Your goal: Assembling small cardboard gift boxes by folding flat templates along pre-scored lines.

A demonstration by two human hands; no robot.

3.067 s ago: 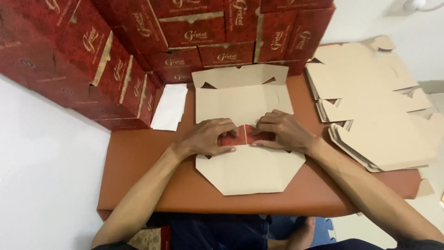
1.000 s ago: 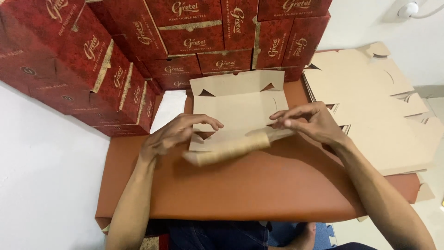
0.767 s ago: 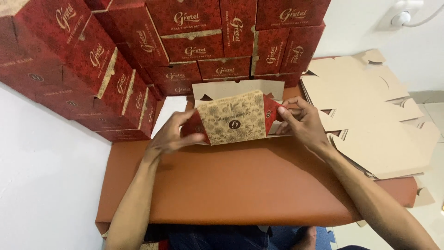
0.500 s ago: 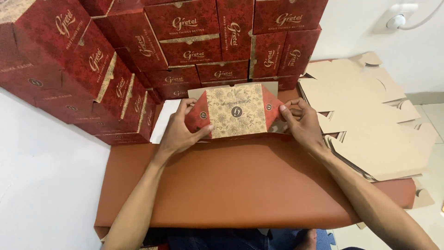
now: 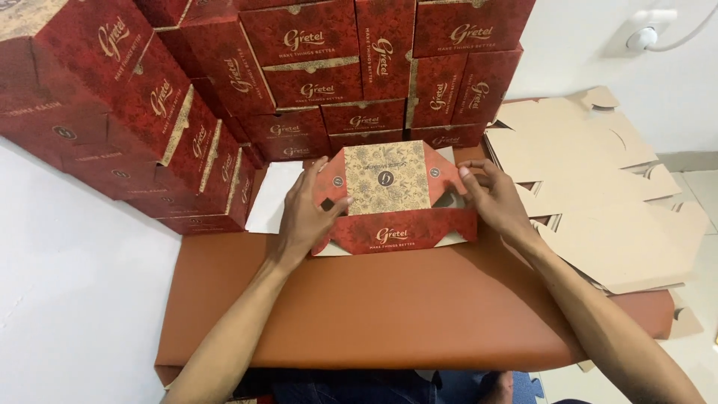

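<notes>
While the half-folded red carton (image 5: 396, 206) stands on the brown tabletop (image 5: 389, 307), the left hand (image 5: 310, 213) and right hand (image 5: 497, 202) clasp its ends, steadying the raised flaps; flat blanks (image 5: 598, 202) wait alongside.

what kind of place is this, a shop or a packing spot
Probably a small packing spot, not a shop: folded red boxes stacked against the wall, flat cardboard blanks piled alongside, and a half-folded box between both hands on a brown bench.

On the table (image 5: 374, 314), finished boxes (image 5: 299, 82) stand behind the half-folded box (image 5: 393, 202), flat blanks (image 5: 598, 187) right.
</notes>
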